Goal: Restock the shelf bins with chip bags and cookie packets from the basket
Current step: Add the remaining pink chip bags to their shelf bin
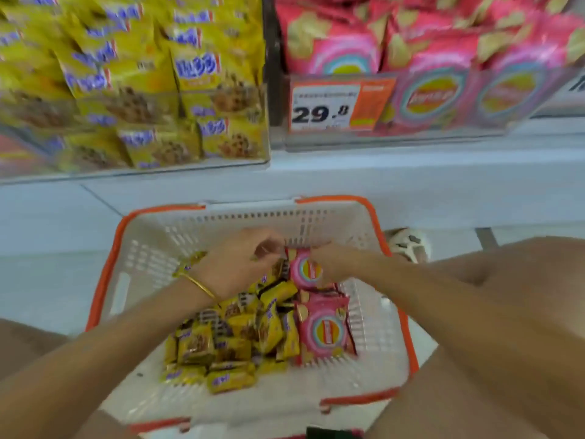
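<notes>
The white, orange-rimmed basket (148, 255) stood on the pale floor (47, 223) at 6 o'clock in the view, with both forearms reaching down into it. A heap of yellow cookie packets (240, 337) filled its middle and its 7 o'clock side. A pink chip bag (326, 331) lay flat just beside the heap at 3 o'clock. The upper chip bag (305, 270) sat toward the far wall at 12 o'clock, between the two hands. The right hand (329, 259) had its fingers curled over that bag's 2 o'clock edge, holding it. The left hand (243, 261), with a gold bangle (199, 282) on its wrist, had curled fingers at the bag's 10 o'clock corner; blur hid whether they pinched the bag or a packet. On the shelf above, the clear cookie bin (202, 163) at 11 o'clock was stacked with yellow packets. The chip bin (411, 136) at 1 o'clock held pink bags behind a price tag (335, 107) reading 29.8. A pale shoe (408, 245) showed at 2 o'clock from the basket.
</notes>
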### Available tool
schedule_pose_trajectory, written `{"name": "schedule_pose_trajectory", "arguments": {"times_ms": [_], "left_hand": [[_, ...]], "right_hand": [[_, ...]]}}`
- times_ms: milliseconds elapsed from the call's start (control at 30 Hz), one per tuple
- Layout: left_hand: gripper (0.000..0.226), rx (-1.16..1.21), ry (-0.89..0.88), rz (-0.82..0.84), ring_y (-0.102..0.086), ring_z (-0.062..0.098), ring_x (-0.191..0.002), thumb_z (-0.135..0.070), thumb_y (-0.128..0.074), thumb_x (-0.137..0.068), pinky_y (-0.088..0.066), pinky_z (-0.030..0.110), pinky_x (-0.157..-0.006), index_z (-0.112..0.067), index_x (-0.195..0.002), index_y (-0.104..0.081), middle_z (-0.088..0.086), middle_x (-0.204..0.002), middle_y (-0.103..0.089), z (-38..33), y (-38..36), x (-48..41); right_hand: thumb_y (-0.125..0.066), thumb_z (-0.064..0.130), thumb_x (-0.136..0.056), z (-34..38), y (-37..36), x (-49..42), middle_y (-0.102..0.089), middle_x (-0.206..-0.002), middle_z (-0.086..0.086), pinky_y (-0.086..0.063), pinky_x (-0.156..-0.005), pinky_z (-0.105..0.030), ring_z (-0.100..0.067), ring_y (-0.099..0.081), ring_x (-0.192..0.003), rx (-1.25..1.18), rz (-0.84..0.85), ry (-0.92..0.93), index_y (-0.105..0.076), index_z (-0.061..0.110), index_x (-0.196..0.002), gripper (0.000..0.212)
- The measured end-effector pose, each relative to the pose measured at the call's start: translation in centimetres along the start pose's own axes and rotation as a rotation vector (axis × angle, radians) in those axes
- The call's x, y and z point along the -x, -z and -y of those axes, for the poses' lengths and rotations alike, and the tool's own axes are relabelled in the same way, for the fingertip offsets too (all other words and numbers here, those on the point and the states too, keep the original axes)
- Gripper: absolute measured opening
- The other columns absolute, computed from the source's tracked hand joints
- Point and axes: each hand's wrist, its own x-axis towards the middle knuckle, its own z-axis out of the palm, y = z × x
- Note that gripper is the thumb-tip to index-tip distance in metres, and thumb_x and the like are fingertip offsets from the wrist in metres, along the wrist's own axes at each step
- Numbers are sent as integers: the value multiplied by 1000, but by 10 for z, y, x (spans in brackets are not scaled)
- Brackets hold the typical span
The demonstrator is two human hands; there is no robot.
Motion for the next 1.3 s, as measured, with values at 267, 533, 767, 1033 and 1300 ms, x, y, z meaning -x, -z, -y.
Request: {"name": "schedule_pose_trajectory", "arguments": {"times_ms": [267,533,767,1033,1300], "left_hand": [[21,-67,75,108,-55,8,-96,-20,-52,-94,-44,20,-83,-21,-114,-58,-8,-106,-59,29,-15,-6],[57,-9,92,150,-48,11,-120,-35,-59,-90,-38,18,-94,-17,-139,-38,-1,-137,-48,7,-14,-9],[51,325,107,43,-62,18,-84,-25,-80,-74,-55,32,-68,-14,-115,-52,5,-99,-63,-38,8,-13],[42,367,-259,-254,-57,6,-96,-30,-77,-76,-47,20,-85,-16,-110,-59,0,-107,-63,-141,98,-37],[65,-406,-323,-691,-37,36,-127,-46,-57,-78,-24,35,-104,-3,-127,-51,24,-132,-44,-177,166,-90]], "right_hand": [[-73,35,-79,-7,-99,-44,-63,-113,-9,-50,-80,-39,-30,-60,-106,327,265,71,-58,7,-119,51],[-74,45,-76,-10,15,-1,-52,-90,8,-42,-76,-27,-16,-49,-89,90,192,89,-52,17,-107,47],[-71,37,-83,-15,89,109,-67,-106,-3,-53,-88,-28,-12,-65,-96,-523,-154,224,-60,10,-107,37],[-62,12,-85,-40,137,220,-65,-59,22,-42,-49,-5,9,-60,-54,-964,-646,312,-56,21,-97,17],[-79,60,-60,-102,237,214,-63,-100,-6,-54,-86,-44,-21,-62,-90,-1236,-1174,14,-59,5,-113,79]]}}
